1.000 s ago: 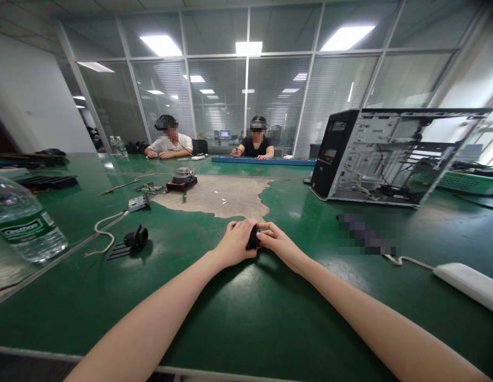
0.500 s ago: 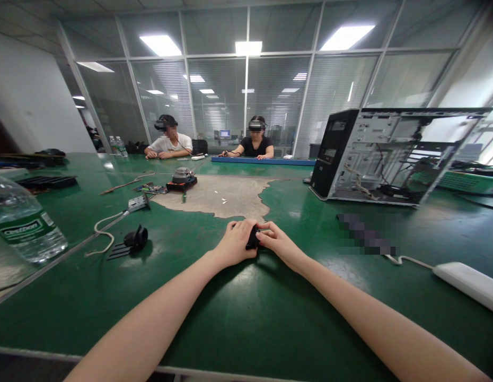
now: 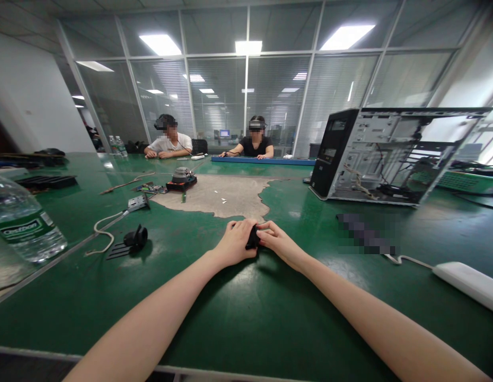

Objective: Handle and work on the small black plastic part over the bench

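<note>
A: Hand states?
B: Left hand clamped round the black part; right hand pinching its right edge, thumb and fingers near together.
A: Part position, long axis?
B: Between both hands, low over the tabletop. Left covers more of it. Visible strip roughly upright in view; true long axis hidden, cannot tell.
A: Beyond?
B: Bare patch just past the fingers; computer case farther, rightward.
</note>
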Available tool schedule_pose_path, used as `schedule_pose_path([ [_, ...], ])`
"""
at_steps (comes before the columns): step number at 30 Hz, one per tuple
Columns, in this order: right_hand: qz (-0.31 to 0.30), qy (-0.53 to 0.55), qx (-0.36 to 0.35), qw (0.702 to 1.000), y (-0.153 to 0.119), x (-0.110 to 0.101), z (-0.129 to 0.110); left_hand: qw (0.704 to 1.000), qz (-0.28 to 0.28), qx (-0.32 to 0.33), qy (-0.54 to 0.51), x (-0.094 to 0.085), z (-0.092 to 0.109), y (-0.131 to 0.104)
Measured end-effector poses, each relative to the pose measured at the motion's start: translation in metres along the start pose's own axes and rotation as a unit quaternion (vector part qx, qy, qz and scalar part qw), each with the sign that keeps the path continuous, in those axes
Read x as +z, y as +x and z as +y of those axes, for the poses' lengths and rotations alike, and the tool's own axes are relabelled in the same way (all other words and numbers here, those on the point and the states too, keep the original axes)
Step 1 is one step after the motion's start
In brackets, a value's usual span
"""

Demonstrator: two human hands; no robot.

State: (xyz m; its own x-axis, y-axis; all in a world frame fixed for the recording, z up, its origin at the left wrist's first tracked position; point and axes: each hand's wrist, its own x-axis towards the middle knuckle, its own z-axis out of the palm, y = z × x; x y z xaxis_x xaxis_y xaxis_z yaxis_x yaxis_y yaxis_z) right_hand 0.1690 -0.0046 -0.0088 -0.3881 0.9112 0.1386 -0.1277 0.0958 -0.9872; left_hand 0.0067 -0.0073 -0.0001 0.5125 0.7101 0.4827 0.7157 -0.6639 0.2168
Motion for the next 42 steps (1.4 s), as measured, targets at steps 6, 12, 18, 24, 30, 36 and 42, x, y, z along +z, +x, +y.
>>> schedule_pose_path([
  [6,0.025,-0.009,0.008,1.0,0.004,-0.002,0.006,1.0,0.005,0.003,0.001,0.001,-0.001,0.0],
  [12,-0.009,-0.014,0.003,1.0,0.002,-0.003,0.001,1.0,0.001,-0.003,-0.009,0.0,0.0,0.0],
  [18,0.006,0.0,0.001,1.0,0.001,0.0,0.002,1.0,0.002,0.0,-0.007,0.0,0.001,0.0],
  [24,0.036,-0.008,0.012,0.999,0.006,-0.001,0.007,1.0,0.004,0.002,-0.001,0.0,0.0,0.0],
  [30,0.002,-0.007,-0.001,1.0,0.004,-0.004,0.003,1.0,0.005,0.002,-0.004,0.0,0.0,0.0],
  [36,0.012,0.003,0.0,1.0,0.002,-0.001,0.003,1.0,0.005,0.004,-0.007,-0.001,0.001,0.0],
  [42,0.034,-0.01,0.0,0.999,0.007,-0.003,0.011,1.0,0.007,0.001,-0.002,0.002,-0.001,0.0],
])
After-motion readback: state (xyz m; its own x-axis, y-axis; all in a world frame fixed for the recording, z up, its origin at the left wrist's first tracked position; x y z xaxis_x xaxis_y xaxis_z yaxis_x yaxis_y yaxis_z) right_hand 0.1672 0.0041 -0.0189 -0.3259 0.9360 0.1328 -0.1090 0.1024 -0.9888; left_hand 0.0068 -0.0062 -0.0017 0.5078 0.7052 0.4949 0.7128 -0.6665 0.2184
